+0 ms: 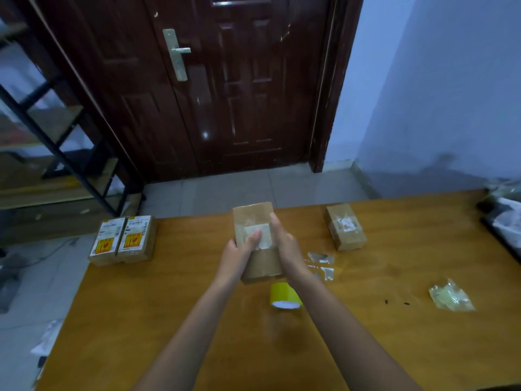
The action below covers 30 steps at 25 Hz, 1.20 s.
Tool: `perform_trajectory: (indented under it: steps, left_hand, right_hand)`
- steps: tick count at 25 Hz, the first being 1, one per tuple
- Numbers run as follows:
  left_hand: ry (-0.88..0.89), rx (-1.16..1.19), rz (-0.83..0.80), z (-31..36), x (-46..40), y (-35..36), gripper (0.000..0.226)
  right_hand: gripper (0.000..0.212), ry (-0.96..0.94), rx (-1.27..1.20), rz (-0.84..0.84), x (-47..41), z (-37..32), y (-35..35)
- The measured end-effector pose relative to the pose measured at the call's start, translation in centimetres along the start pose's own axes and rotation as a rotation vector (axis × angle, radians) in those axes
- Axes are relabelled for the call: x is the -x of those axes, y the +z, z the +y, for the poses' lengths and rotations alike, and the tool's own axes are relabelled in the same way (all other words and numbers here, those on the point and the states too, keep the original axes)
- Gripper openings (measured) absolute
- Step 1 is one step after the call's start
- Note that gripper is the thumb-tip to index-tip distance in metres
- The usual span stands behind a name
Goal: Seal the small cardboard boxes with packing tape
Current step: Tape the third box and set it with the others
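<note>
A small brown cardboard box (252, 218) with a torn white label is raised above the middle of the wooden table (169, 292), tilted away from me. My left hand (239, 251) grips its left side, thumb lying across the label. My right hand (284, 244) holds the right edge with fingers wrapped along it. A roll of tape with a yellow core (284, 296) lies on the table just below the box, between my forearms. Another small brown box (345, 231) sits at the right rear. Two labelled boxes (124, 239) stand side by side at the table's left rear corner.
Clear tape scraps (321, 263) lie right of my right wrist. A crumpled plastic bag (451, 297) lies further right. Dark items and plastic (504, 218) crowd the far right edge. Behind the table are a tiled floor, a dark door (225, 80) and a metal shelf (56, 136).
</note>
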<state>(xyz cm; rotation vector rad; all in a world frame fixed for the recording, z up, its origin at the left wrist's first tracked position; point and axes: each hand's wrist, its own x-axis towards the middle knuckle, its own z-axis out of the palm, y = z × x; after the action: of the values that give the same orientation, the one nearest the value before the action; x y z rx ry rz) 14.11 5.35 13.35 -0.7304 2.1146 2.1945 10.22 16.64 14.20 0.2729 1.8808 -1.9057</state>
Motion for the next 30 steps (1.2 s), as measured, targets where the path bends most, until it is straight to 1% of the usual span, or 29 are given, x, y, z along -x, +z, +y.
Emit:
perform_trajectory:
  steps: [2, 4, 5, 8, 9, 11, 15, 16, 18, 19, 21, 24, 25, 28, 29, 30]
  left_hand:
    - [0.109, -0.111, 0.077, 0.7, -0.1, 1.1, 0.055]
    - [0.195, -0.189, 0.133, 0.7, -0.4, 1.5, 0.051]
    - [0.208, -0.224, 0.153, 0.4, -0.5, 1.6, 0.051]
    - [0.203, -0.306, 0.197, -0.2, -0.8, 2.0, 0.064]
    - [0.215, -0.335, 0.203, -0.4, -0.9, 2.1, 0.064]
    - [0.252, -0.39, 0.218, 0.0, -0.7, 2.3, 0.056]
    - [0.234, -0.378, 0.219, 1.3, -0.3, 2.3, 0.06]
    - [0.229, -0.404, 0.238, 1.5, -0.3, 2.2, 0.059]
    - [0.199, -0.436, 0.267, 1.9, 0.0, 2.1, 0.054]
    - [0.182, -0.424, 0.267, 1.9, 0.0, 2.0, 0.05]
    - [0.192, -0.381, 0.253, 1.6, 0.2, 2.0, 0.045]
    - [0.236, -0.385, 0.266, 1.3, 0.7, 1.7, 0.044]
    - [0.241, -0.391, 0.262, 1.2, 0.8, 1.6, 0.045]
    - [0.213, -0.396, 0.227, 1.3, 1.2, 1.2, 0.051]
    - [0.178, -0.348, 0.21, 1.6, 1.4, 1.0, 0.054]
    - [0.114, -0.236, 0.188, 1.9, 1.6, 0.9, 0.057]
  right_hand:
    - [0.069, -0.12, 0.195, 0.03, 0.4, -0.8, -0.5]
    - [0.061, -0.236, 0.353, 0.066, 0.5, -1.3, -1.1]
    - [0.055, -0.282, 0.411, 0.059, 0.5, -1.5, -1.4]
    - [0.037, -0.372, 0.502, 0.055, 0.3, -1.3, -2.2]
    - [0.034, -0.394, 0.509, 0.076, 0.4, -1.2, -2.2]
    - [0.034, -0.405, 0.508, 0.126, 0.6, -1.1, -2.2]
    - [0.047, -0.365, 0.421, 0.147, 0.8, -0.9, -2.0]
    - [0.046, -0.358, 0.414, 0.137, 0.9, -1.1, -2.0]
    - [0.036, -0.362, 0.41, 0.1, 1.2, -1.5, -1.8]
    - [0.033, -0.364, 0.401, 0.081, 1.5, -1.7, -1.7]
    - [0.032, -0.376, 0.392, 0.063, 1.9, -1.7, -1.6]
    - [0.027, -0.417, 0.442, 0.119, 2.4, -1.1, -1.1]
    - [0.028, -0.414, 0.448, 0.151, 2.6, -0.9, -0.9]
    - [0.043, -0.401, 0.455, 0.191, 2.7, -0.7, -0.5]
    - [0.046, -0.397, 0.435, 0.187, 2.9, -0.8, -0.4]
    - [0.049, -0.385, 0.387, 0.177, 3.0, -1.0, -0.2]
